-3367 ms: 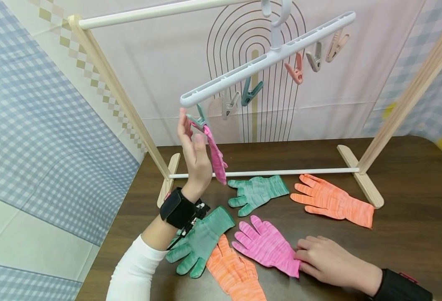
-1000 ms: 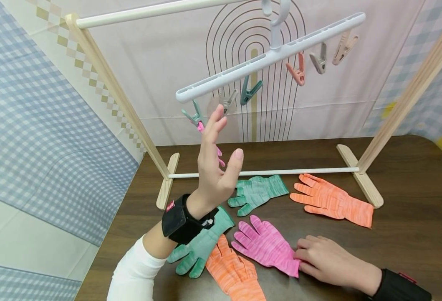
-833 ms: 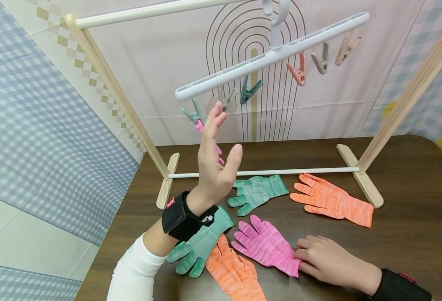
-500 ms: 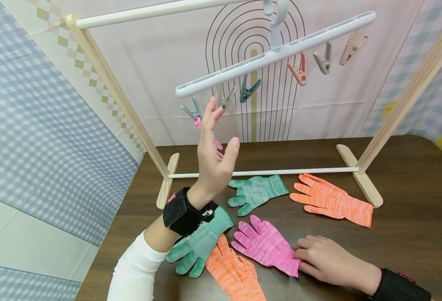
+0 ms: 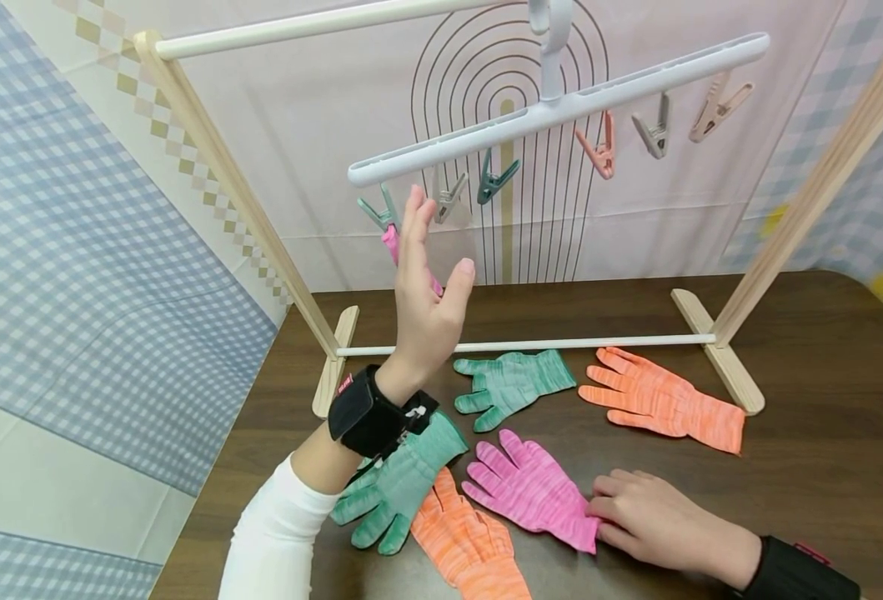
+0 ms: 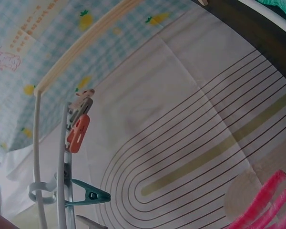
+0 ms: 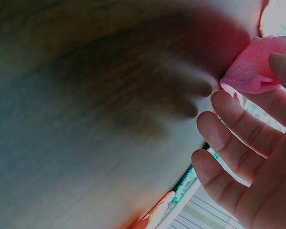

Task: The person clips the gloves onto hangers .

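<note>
My left hand (image 5: 428, 292) is raised with straight fingers, its fingertips close under the left part of the white hanger (image 5: 561, 108). Behind that hand a pink glove (image 5: 391, 242) hangs from the green clothespin (image 5: 383, 208) at the hanger's left end; much of it is hidden. In the left wrist view, pink glove fingers (image 6: 263, 200) show at the lower right. On the table, my right hand (image 5: 659, 517) pinches the cuff of another pink glove (image 5: 531, 483) between thumb and index finger. The right wrist view shows the thumb over the cuff (image 7: 252, 67), other fingers spread.
Several more clothespins hang along the hanger, among them a dark green clothespin (image 5: 495, 179) and a pink clothespin (image 5: 600, 150). A wooden rack (image 5: 223, 175) frames the table. Green gloves (image 5: 516, 383) and orange gloves (image 5: 662, 396) lie around the pink one.
My left hand has left the end clothespin, shifted right, then drifted slightly up. The hanger has swung, its left end rising and its right end moving right. My right hand keeps still.
</note>
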The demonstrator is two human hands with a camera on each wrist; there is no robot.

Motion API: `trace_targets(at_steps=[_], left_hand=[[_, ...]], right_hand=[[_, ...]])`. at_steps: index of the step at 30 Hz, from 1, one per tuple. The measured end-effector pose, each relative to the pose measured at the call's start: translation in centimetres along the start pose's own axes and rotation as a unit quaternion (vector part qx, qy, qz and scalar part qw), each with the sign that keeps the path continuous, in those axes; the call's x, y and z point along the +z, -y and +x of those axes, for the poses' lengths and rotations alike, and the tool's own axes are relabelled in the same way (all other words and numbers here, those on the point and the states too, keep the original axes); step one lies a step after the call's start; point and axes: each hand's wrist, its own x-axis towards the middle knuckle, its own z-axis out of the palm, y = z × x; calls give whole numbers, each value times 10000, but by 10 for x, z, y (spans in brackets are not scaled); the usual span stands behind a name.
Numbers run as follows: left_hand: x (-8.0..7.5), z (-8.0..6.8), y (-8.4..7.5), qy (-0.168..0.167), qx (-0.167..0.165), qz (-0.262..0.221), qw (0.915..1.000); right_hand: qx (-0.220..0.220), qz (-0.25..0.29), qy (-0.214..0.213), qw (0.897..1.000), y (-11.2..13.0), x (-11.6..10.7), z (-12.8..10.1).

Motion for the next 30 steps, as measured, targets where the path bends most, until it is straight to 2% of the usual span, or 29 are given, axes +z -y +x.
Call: trace_targets(at_steps=[7,16,20,23,26,30], left_hand=[[1,5,6,-64,-480,-178,9987],[-1,15,15,-119,-798,-179,9966],[0,18,19,-71,-1112,-222,9935],[0,22,18,-54,-1421,-224,9896],[-1,26,10,-44,-1686,-272,9853],[-2,30,0,-41,-1894,-322,9814]], right_hand=[[13,0,13,10000,0,0,0],[33,-7,6,10000,0,0,0],[53,9,42,10000,0,0,0],[60,8,50,10000,0,0,0],[62,6,39,10000,0,0,0],[81,23,60,9999,0,0,0]])
